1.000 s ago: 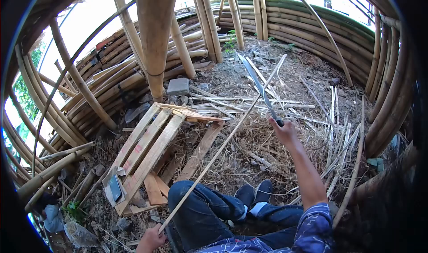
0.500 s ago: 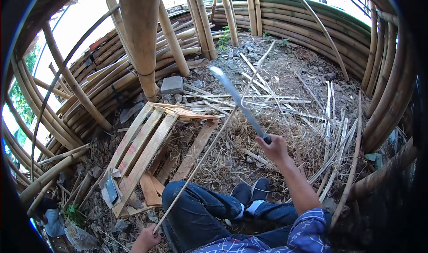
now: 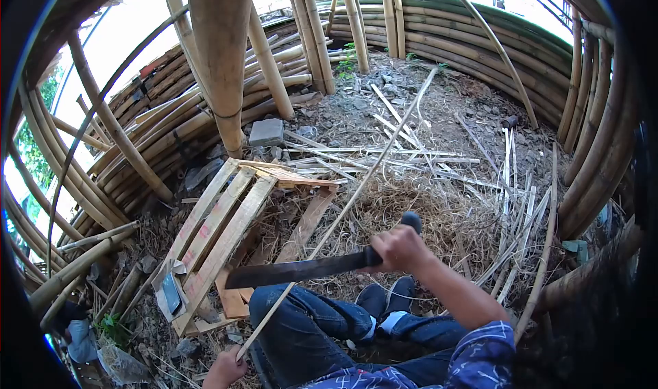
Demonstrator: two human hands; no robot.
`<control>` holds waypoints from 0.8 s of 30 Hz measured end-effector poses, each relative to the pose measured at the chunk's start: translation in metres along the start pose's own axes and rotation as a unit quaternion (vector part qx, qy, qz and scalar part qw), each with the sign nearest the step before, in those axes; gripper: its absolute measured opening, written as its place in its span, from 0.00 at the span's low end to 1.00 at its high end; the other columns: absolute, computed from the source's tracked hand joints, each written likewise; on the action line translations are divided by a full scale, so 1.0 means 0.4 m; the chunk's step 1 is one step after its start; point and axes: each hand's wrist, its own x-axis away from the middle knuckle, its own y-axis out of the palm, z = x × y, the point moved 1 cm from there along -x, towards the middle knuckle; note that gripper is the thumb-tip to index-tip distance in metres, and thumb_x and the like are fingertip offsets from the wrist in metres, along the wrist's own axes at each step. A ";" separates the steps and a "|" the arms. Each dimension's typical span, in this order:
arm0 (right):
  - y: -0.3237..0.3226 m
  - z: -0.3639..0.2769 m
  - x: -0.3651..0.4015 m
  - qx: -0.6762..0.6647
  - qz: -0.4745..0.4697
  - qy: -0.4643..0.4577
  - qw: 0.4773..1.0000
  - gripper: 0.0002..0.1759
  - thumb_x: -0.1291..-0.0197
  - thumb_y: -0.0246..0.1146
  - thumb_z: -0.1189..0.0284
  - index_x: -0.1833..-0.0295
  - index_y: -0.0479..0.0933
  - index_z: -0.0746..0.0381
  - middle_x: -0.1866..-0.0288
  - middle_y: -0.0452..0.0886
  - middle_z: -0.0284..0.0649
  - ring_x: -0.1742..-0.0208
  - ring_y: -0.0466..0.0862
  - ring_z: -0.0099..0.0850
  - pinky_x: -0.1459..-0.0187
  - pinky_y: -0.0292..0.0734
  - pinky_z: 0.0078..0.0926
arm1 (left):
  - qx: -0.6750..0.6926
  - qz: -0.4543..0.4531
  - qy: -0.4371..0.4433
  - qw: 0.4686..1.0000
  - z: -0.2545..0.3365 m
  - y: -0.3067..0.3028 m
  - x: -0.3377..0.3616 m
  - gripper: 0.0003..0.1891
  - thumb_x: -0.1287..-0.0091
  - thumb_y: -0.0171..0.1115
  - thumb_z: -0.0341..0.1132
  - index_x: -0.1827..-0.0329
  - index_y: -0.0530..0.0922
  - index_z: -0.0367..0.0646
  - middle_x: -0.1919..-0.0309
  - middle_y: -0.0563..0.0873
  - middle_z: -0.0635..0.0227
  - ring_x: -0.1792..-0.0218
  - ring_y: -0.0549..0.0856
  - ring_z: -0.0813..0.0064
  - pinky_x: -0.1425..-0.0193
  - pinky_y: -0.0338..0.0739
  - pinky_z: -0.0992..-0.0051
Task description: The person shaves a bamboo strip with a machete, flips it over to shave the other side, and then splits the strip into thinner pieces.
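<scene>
A machete (image 3: 301, 270) with a dark blade and black handle is in my right hand (image 3: 400, 249), fingers wrapped round the handle. The blade points left and crosses over the bamboo strip (image 3: 356, 196) just above my knee. Down at the lower left, my left hand (image 3: 226, 368) grips the near end of that long, thin strip. From there the strip slants up and away to the right, over my bent knee (image 3: 274, 313) and across the littered ground.
A slatted wooden crate (image 3: 219, 224) lies left of my legs, with a phone (image 3: 171, 292) on paper on it. Bamboo shavings (image 3: 425, 211) cover the ground ahead. A thick bamboo post (image 3: 221, 53) stands in front, near a grey block (image 3: 266, 132). Stacked bamboo poles (image 3: 480, 53) line the back.
My right hand has swung the machete down and left, from pointing up and away to lying across the strip. The strip's far end has shifted slightly right; my left hand has stayed put.
</scene>
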 end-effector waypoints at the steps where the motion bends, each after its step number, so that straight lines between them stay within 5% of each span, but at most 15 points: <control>1: 0.006 0.031 -0.003 0.021 0.022 -0.034 0.999 0.32 0.53 0.69 0.38 0.76 0.73 0.58 0.82 0.79 0.36 0.81 0.83 0.32 0.76 0.79 0.33 | -0.035 0.033 -0.007 0.999 0.005 0.006 -0.001 0.06 0.44 0.61 0.30 0.68 0.73 0.40 0.80 0.79 0.49 0.72 0.82 0.42 0.69 0.77 0.54; 4: 0.016 0.187 0.010 0.032 0.077 0.022 0.996 0.30 0.55 0.71 0.39 0.76 0.75 0.56 0.82 0.80 0.33 0.83 0.81 0.27 0.77 0.80 0.27 | -0.048 0.036 0.001 0.998 -0.044 -0.004 0.006 0.06 0.44 0.62 0.30 0.67 0.73 0.40 0.79 0.80 0.49 0.72 0.82 0.43 0.68 0.78 0.53; 6: -0.013 0.261 0.015 0.033 0.035 0.246 0.968 0.30 0.47 0.66 0.36 0.75 0.78 0.55 0.82 0.80 0.31 0.83 0.80 0.23 0.78 0.78 0.26 | -0.026 0.006 0.020 0.999 -0.061 -0.009 0.009 0.07 0.44 0.62 0.30 0.67 0.73 0.41 0.78 0.80 0.48 0.72 0.83 0.43 0.68 0.78 0.53; 7: -0.022 0.289 0.010 0.005 -0.034 0.415 0.909 0.33 0.42 0.61 0.36 0.71 0.81 0.59 0.82 0.81 0.33 0.83 0.80 0.24 0.80 0.76 0.27 | -0.048 0.014 0.021 0.999 -0.056 -0.010 0.012 0.07 0.44 0.62 0.30 0.67 0.73 0.41 0.78 0.81 0.48 0.72 0.83 0.43 0.68 0.78 0.53; 9: -0.008 0.323 0.026 -0.076 -0.012 0.527 0.846 0.36 0.40 0.58 0.36 0.68 0.83 0.63 0.81 0.81 0.37 0.82 0.79 0.26 0.80 0.75 0.30 | -0.072 0.018 0.023 0.997 -0.030 -0.027 0.010 0.07 0.45 0.63 0.30 0.66 0.73 0.41 0.77 0.81 0.48 0.72 0.83 0.44 0.69 0.78 0.53; 15: 0.119 0.166 0.129 -0.274 0.088 0.524 0.802 0.32 0.40 0.63 0.42 0.72 0.81 0.65 0.81 0.80 0.44 0.81 0.79 0.37 0.76 0.72 0.37 | -0.072 0.001 0.018 0.997 -0.023 -0.049 -0.006 0.07 0.44 0.62 0.30 0.66 0.73 0.41 0.79 0.80 0.48 0.72 0.83 0.43 0.69 0.78 0.54; 19: 0.140 -0.021 0.151 -0.318 0.102 0.446 0.830 0.29 0.43 0.66 0.44 0.69 0.82 0.64 0.82 0.78 0.47 0.81 0.80 0.40 0.74 0.73 0.39 | -0.030 0.005 0.025 0.999 -0.080 -0.006 -0.009 0.07 0.44 0.62 0.30 0.65 0.74 0.40 0.79 0.80 0.48 0.72 0.83 0.44 0.70 0.78 0.56; 22: 0.103 -0.094 0.135 -0.302 0.069 0.363 0.879 0.31 0.44 0.66 0.42 0.72 0.80 0.63 0.82 0.79 0.46 0.79 0.82 0.41 0.74 0.75 0.38 | 0.000 -0.007 0.010 1.000 -0.034 -0.016 -0.018 0.07 0.44 0.62 0.29 0.65 0.74 0.40 0.79 0.80 0.48 0.73 0.83 0.45 0.70 0.78 0.59; 24: 0.065 -0.109 0.106 -0.164 -0.028 0.217 0.962 0.34 0.46 0.64 0.37 0.74 0.76 0.61 0.82 0.80 0.44 0.79 0.84 0.38 0.75 0.77 0.35 | 0.033 -0.010 -0.017 0.999 -0.043 -0.022 -0.022 0.07 0.45 0.64 0.31 0.66 0.77 0.40 0.80 0.80 0.51 0.73 0.83 0.46 0.69 0.78 0.60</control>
